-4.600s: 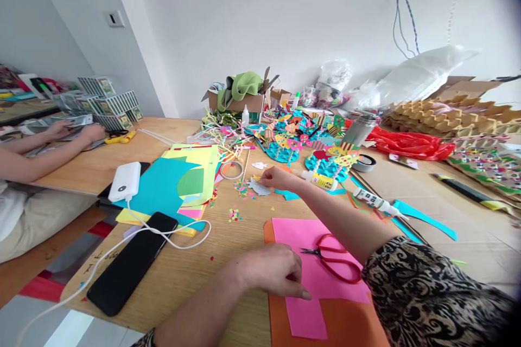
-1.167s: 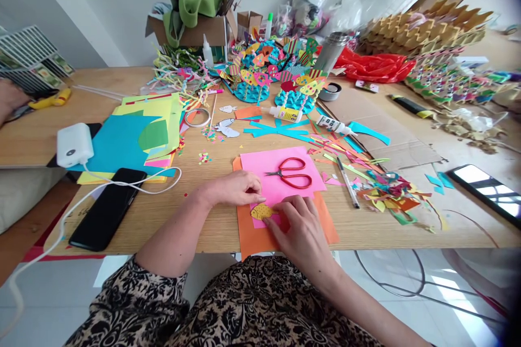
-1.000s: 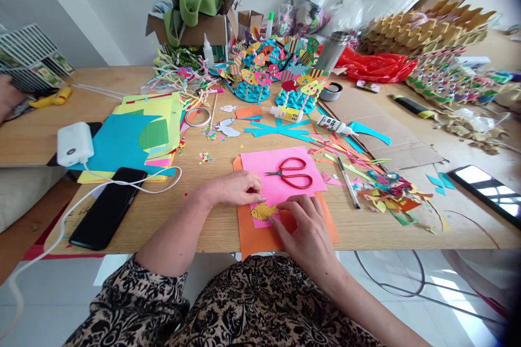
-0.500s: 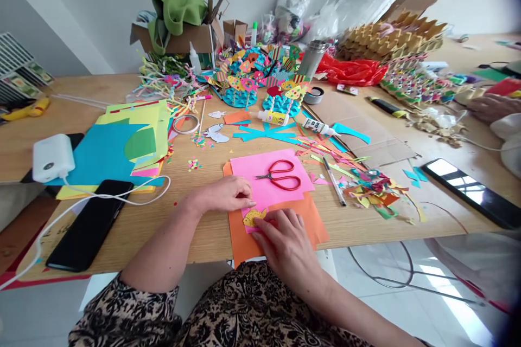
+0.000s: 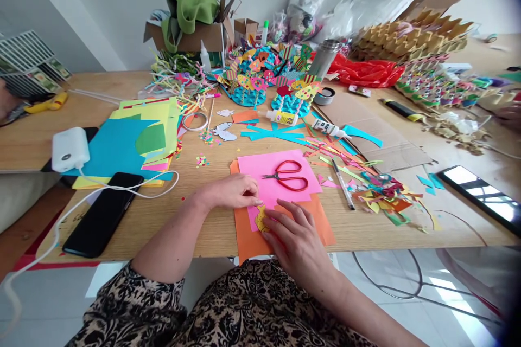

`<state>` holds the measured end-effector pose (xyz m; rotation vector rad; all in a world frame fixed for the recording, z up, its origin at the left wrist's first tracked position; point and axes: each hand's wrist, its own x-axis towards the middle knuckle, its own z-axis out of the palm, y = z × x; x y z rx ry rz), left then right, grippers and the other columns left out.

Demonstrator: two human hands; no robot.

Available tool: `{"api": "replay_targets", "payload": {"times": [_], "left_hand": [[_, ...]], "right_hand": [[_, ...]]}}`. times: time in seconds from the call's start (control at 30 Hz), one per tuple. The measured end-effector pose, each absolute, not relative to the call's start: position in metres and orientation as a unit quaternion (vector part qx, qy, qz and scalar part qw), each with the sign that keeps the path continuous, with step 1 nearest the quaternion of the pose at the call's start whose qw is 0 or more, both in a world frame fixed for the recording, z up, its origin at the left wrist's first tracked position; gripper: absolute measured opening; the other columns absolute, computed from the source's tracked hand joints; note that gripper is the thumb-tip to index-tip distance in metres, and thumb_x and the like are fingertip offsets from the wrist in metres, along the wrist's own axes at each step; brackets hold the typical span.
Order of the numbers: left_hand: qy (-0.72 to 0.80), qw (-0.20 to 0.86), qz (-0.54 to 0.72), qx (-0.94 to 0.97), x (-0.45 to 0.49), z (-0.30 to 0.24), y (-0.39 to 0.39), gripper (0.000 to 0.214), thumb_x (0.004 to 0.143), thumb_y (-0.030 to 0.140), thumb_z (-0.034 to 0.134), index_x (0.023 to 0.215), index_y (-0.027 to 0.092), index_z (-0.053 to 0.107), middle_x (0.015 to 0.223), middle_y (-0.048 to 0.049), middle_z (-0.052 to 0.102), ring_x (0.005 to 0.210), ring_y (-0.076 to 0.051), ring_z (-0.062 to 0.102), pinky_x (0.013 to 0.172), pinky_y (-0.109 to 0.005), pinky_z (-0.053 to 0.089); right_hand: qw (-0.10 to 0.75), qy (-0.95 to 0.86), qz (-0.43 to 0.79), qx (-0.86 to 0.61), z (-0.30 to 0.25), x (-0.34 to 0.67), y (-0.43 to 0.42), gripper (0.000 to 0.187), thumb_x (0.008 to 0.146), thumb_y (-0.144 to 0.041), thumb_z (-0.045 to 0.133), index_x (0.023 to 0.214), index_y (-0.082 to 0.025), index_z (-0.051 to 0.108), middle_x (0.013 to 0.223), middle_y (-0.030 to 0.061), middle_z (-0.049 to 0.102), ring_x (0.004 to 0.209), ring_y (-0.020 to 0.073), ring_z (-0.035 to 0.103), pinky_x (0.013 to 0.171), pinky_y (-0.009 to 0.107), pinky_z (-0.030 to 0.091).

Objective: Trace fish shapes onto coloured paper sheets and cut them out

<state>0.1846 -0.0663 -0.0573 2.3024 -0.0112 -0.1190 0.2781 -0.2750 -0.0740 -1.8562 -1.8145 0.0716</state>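
A small yellow paper fish [image 5: 260, 220] with dark dots lies turned tail-up on the edge of the pink paper [image 5: 248, 165]. The thumb and fingertips of my right hand [image 5: 299, 233] are on its right side and cover part of it. My left hand [image 5: 236, 191] rests with curled fingers over the left edges of the papers, its thumb tip close to the fish's tail; whatever its fingers hold is hidden. Under the pink paper is an orange sheet [image 5: 321, 219]. Red-handled scissors [image 5: 291, 176] lie on the pink paper beyond my hands.
Right of the papers lie a pen [image 5: 344, 185], paper scraps [image 5: 391, 195] and a phone [image 5: 480, 195]. Leftward are another phone [image 5: 103, 217], a white power bank [image 5: 70, 149] with its cable, and coloured sheets [image 5: 118, 143]. Glue bottles [image 5: 280, 117] and fish decorations [image 5: 252, 89] stand behind. Other people's hands show at both sides.
The yellow fish has turned from lying sideways to tail-up under my right fingers. My left hand stays at the paper edge. The whole view has shifted slightly.
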Motion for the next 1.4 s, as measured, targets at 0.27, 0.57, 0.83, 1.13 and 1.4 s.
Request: {"api": "replay_targets", "payload": {"times": [0.27, 0.57, 0.83, 1.13, 1.4], "left_hand": [[0.015, 0.404, -0.055, 0.913, 0.1828, -0.0522, -0.0686, 0.025, 0.088, 0.025, 0.053, 0.068, 0.014, 0.06, 0.074, -0.0029, 0.062, 0.071, -0.013, 0.053, 0.067, -0.024, 0.039], [0.05, 0.39, -0.058, 0.918, 0.1835, -0.0537, -0.0677, 0.029, 0.089, 0.03, 0.052, 0.066, 0.014, 0.058, 0.067, -0.0005, 0.056, 0.064, -0.012, 0.05, 0.061, -0.023, 0.035], [0.066, 0.387, -0.063, 0.918, 0.1833, -0.0514, -0.0688, 0.029, 0.089, 0.031, 0.05, 0.066, 0.014, 0.056, 0.068, -0.0002, 0.054, 0.063, -0.011, 0.048, 0.059, -0.023, 0.033], [0.112, 0.424, 0.031, 0.898, 0.1848, -0.0553, -0.0666, 0.038, 0.087, 0.036, 0.052, 0.056, 0.016, 0.046, 0.053, 0.0052, 0.039, 0.051, -0.008, 0.036, 0.05, -0.023, 0.025], [0.186, 0.492, 0.199, 0.827, 0.1849, -0.0552, -0.0613, 0.035, 0.088, 0.043, 0.053, 0.074, 0.014, 0.066, 0.072, -0.0043, 0.068, 0.071, -0.016, 0.063, 0.067, -0.025, 0.048]], "right_hand": [[0.257, -0.673, 0.008, -0.694, -0.0744, 0.2776, -0.271, 0.017, 0.093, -0.02, 0.052, 0.104, -0.021, 0.065, 0.113, 0.0067, 0.067, 0.123, 0.0299, 0.046, 0.101, 0.052, 0.04], [0.246, -0.665, 0.01, -0.705, -0.0775, 0.2774, -0.2709, 0.018, 0.092, -0.021, 0.052, 0.104, -0.019, 0.064, 0.12, 0.0108, 0.062, 0.122, 0.0313, 0.044, 0.097, 0.051, 0.044], [0.249, -0.658, 0.014, -0.71, -0.0783, 0.2748, -0.2701, 0.019, 0.093, -0.021, 0.049, 0.107, -0.02, 0.063, 0.119, 0.0109, 0.062, 0.121, 0.0308, 0.044, 0.096, 0.052, 0.044], [0.255, -0.66, 0.023, -0.706, -0.0789, 0.2768, -0.2717, 0.019, 0.093, -0.021, 0.051, 0.107, -0.019, 0.063, 0.121, 0.0112, 0.06, 0.121, 0.0308, 0.042, 0.095, 0.051, 0.045], [0.252, -0.661, 0.022, -0.707, -0.0794, 0.2761, -0.2717, 0.019, 0.093, -0.022, 0.05, 0.108, -0.02, 0.063, 0.122, 0.0111, 0.059, 0.121, 0.0312, 0.043, 0.093, 0.05, 0.046]]}}
